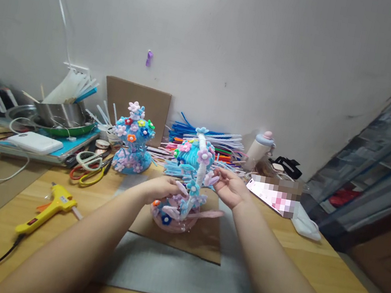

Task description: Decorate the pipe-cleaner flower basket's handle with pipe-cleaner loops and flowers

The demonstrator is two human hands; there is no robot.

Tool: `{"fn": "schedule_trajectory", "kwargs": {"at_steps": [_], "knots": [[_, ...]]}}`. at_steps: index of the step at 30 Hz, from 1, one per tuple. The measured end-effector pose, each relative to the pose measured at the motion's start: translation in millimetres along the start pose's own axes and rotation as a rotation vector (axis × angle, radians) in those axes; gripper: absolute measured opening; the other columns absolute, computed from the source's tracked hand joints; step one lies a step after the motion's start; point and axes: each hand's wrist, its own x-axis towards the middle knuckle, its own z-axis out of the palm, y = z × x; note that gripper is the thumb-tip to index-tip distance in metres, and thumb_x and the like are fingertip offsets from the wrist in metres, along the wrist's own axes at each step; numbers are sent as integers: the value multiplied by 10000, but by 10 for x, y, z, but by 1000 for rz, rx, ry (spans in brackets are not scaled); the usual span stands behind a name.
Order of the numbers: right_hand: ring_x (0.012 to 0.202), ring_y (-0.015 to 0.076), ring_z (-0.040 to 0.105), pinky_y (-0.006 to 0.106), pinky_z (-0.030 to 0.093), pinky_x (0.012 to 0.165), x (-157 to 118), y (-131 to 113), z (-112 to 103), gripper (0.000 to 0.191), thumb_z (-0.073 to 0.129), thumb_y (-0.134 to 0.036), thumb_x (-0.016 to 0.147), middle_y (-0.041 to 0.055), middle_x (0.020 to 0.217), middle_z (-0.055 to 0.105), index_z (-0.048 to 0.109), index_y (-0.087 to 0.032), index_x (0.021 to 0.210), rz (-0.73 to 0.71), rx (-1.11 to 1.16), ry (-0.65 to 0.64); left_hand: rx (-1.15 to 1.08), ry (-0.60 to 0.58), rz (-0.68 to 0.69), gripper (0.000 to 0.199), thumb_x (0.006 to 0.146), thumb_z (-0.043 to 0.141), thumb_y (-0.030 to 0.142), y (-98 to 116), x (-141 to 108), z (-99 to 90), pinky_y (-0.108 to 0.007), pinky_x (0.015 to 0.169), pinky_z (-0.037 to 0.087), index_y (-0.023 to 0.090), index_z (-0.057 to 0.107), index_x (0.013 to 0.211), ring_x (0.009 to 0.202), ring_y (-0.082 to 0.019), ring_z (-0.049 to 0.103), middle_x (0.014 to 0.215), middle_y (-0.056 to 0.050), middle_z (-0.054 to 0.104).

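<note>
A fuzzy craft piece stands upright in front of me, with a pink round base (pixel 175 223), a white curved stem (pixel 201 170) and a blue ball (pixel 194 155) dotted with flowers. My left hand (pixel 163 190) is at its left side, fingers pressed together by a pale pink petal-like piece (pixel 182 188). On the right, my right hand (pixel 229 187) has its thumb and finger closed on a small pink piece (pixel 211 178) beside the stem. Under the base lies a brown cardboard sheet (pixel 211 240) on a grey mat (pixel 173 271).
Behind stand a second flowered craft piece (pixel 135 141), bundles of colored fuzzy sticks (pixel 215 140) and a bottle (pixel 258 150). To the left lie a yellow glue gun (pixel 50 209), scissors (pixel 91 168) and a white power bank (pixel 35 142); a phone (pixel 272 196) is at the right.
</note>
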Motion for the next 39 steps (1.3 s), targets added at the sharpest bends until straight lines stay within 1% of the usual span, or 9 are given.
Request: {"fn": "schedule_trajectory", "kwargs": {"at_steps": [4, 10, 12, 16, 19, 21, 25, 32, 39], "knots": [[541, 110, 612, 211, 571, 516, 40, 33, 45, 202, 467, 7, 847, 32, 611, 648, 602, -135, 799, 7, -3, -7, 46, -91, -56, 287, 550, 810, 350, 20, 41, 29, -189, 390, 292, 130, 655, 649, 464, -105, 521, 550, 8, 584], [554, 102, 615, 179, 559, 517, 69, 74, 54, 190, 506, 23, 818, 23, 630, 642, 605, -139, 803, 25, 9, -34, 1, -186, -41, 323, 551, 824, 372, 41, -8, 10, -185, 431, 353, 128, 648, 668, 498, -86, 506, 591, 6, 592], [539, 91, 605, 165, 554, 512, 51, 89, 67, 179, 529, 21, 805, 18, 636, 635, 604, -141, 797, 40, 16, -51, -26, -202, -23, 313, 578, 800, 382, 53, -49, -6, -179, 422, 321, 128, 641, 669, 489, -79, 475, 561, 17, 552], [547, 94, 611, 164, 556, 497, -12, 126, 93, 154, 558, -3, 799, 15, 655, 632, 597, -152, 800, 86, 21, -69, -79, -220, 18, 284, 625, 747, 377, 88, -131, -61, -179, 398, 195, 136, 596, 622, 456, -55, 371, 521, 40, 464], [545, 97, 615, 170, 561, 494, -39, 154, 97, 167, 559, 4, 793, 2, 632, 619, 581, -162, 796, 101, 22, -59, -114, -233, 37, 294, 657, 716, 383, 122, -159, -105, -189, 401, 154, 134, 574, 589, 441, -46, 307, 505, 46, 418], [533, 94, 612, 172, 563, 498, -43, 168, 92, 181, 558, 16, 786, -6, 613, 610, 572, -164, 791, 98, 25, -49, -140, -225, 46, 293, 666, 708, 393, 142, -159, -127, -185, 403, 150, 127, 595, 621, 443, -42, 307, 528, 38, 437], [514, 92, 609, 173, 563, 497, -44, 183, 80, 193, 569, 27, 770, -11, 605, 610, 555, -165, 775, 89, 29, -37, -180, -177, 55, 297, 656, 719, 399, 171, -143, -149, -164, 402, 163, 127, 616, 714, 492, -46, 404, 667, -6, 541], [514, 105, 615, 187, 566, 479, -50, 191, 63, 171, 554, 6, 783, -4, 601, 618, 557, -165, 776, 81, 21, -18, -177, -113, 80, 265, 625, 756, 300, 189, -113, -186, -152, 404, 168, 140, 601, 768, 438, -33, 332, 549, 53, 444], [536, 99, 614, 180, 559, 484, -29, 180, 21, 170, 584, 16, 765, 14, 647, 630, 575, -151, 793, 76, 24, -37, -158, 7, 81, 242, 616, 750, 256, 183, -23, -200, -158, 420, 207, 133, 631, 786, 468, -42, 402, 604, 27, 522]]}}
